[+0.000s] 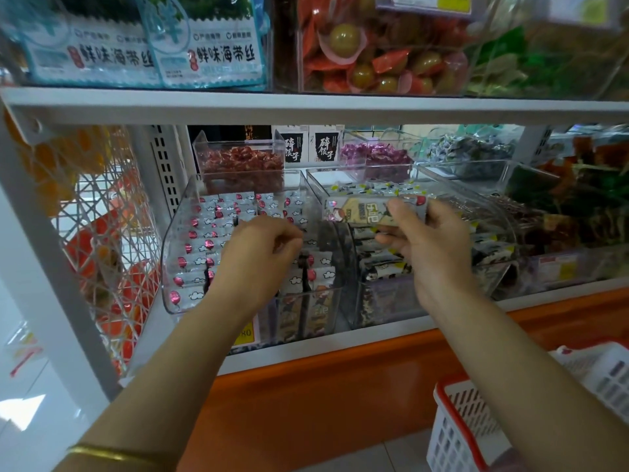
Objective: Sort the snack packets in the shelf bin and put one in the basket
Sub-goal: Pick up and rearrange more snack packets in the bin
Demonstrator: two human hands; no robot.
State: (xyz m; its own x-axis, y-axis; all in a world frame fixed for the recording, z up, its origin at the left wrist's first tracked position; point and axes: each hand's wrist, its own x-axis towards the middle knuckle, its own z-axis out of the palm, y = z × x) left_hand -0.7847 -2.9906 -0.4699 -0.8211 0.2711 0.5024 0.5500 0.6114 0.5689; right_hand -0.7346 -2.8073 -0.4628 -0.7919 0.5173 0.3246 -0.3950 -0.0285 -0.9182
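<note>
My right hand (pixel 427 243) holds a long snack packet (pixel 357 209) with a cartoon print, lifted above the clear shelf bins. My left hand (pixel 258 253) hovers over the left clear bin (pixel 170 260), its fingers curled down among rows of white packets (pixel 207 247) with red marks and clouds; whether it pinches one is hidden. The neighbouring clear bin (pixel 381 301) holds dark packets with yellow accents. A white basket with a red rim (pixel 456 417) stands on the floor at the lower right, beneath my right forearm.
Behind stand clear tubs of red (pixel 241 158) and purple (pixel 374 155) sweets. A white wire rack (pixel 105 233) hangs at the left. The upper shelf (pixel 306 107) carries seaweed bags and wrapped snacks. An orange ledge (pixel 340 366) runs below the bins.
</note>
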